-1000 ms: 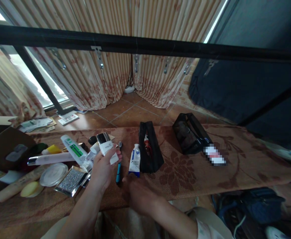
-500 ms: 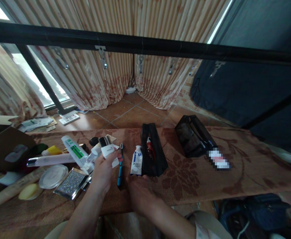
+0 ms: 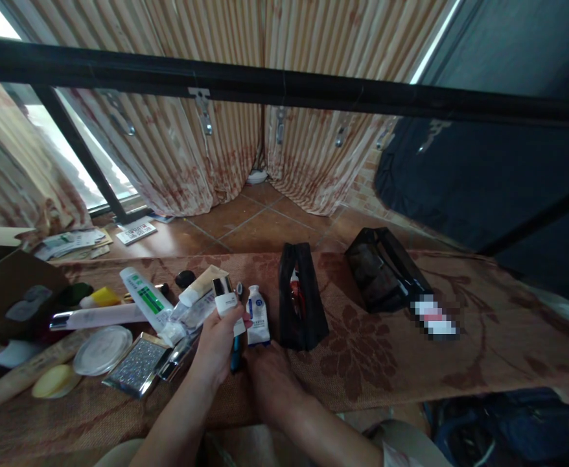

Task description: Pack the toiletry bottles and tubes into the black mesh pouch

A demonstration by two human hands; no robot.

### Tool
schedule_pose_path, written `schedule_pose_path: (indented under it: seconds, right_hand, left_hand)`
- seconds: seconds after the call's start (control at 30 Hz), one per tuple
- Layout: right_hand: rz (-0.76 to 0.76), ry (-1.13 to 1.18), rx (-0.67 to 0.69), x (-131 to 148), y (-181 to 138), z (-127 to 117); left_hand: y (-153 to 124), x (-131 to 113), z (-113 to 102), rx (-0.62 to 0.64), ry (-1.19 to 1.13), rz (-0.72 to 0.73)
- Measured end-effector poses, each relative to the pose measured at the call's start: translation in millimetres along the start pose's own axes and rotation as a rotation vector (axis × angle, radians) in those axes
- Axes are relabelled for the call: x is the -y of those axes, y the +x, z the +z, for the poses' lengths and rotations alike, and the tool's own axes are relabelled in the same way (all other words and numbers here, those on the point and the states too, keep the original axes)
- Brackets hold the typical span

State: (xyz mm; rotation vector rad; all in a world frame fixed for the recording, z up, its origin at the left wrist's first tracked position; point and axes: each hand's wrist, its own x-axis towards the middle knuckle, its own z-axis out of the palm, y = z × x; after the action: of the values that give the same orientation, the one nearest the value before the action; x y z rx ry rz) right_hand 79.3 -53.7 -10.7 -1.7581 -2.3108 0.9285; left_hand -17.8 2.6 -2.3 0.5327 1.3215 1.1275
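Observation:
My left hand (image 3: pixel 216 340) is closed around a small white bottle with a shiny silver cap (image 3: pixel 226 301), held over a blue toothbrush (image 3: pixel 235 353) that lies partly covered. Just to the right, my right hand (image 3: pixel 272 379) has its fingers at the bottom end of a white and blue squeeze tube (image 3: pixel 258 318), cap pointing away from me; its fingertips are mostly hidden. Beside the tube stands a narrow black pouch (image 3: pixel 310 305), unzipped along its top, with red items (image 3: pixel 296 292) showing inside.
Several toiletries crowd the left: a green-striped tube (image 3: pixel 143 295), a pink tube (image 3: pixel 102 316), a glittery compact (image 3: pixel 139 364), a round clear-lidded tub (image 3: pixel 104 350). A cardboard box (image 3: pixel 17 285) sits behind them. A black mesh bag (image 3: pixel 376 272) is at right. A dark rail (image 3: pixel 284 84) crosses above.
My left hand has carried the bottle rightward, from beside the toothbrush to over it. The white and blue tube has shifted left with my right hand, away from the pouch.

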Motion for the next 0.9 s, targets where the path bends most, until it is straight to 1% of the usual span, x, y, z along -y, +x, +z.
schedule_pose_path:
  seconds: [0.17,0.3,0.47,0.63,0.73,0.8,0.9]
  right_hand:
    - [-0.091,0.048,-0.111,-7.6,3.4,10.0]
    - [-0.124,0.022,-0.116,-8.1,5.9,14.3]
    - [-0.101,0.019,-0.130,-2.4,2.0,10.9]
    - [-0.154,0.058,-0.234,-1.8,-3.1,8.6]
    - [-0.192,0.056,-0.280,-2.3,-3.4,8.8]
    - [-0.196,0.050,-0.299,-1.6,-3.7,7.3]
    - [-0.193,0.081,-0.317,1.3,-5.4,1.6]
  left_hand:
    - [0.8,0.9,-0.2,0.009,-0.025,-0.016]
    - [2.1,1.6,-3.0,0.026,-0.016,0.011]
    - [-1.8,-4.2,-1.4,0.025,-0.066,0.067]
    - [-12.4,-13.8,2.1,0.055,-0.160,0.113]
    - [-16.6,-15.2,2.5,0.061,-0.156,0.112]
    - [-18.0,-14.5,2.7,0.087,-0.135,0.111]
    - [-18.9,-13.3,3.7,0.140,-0.120,0.151]
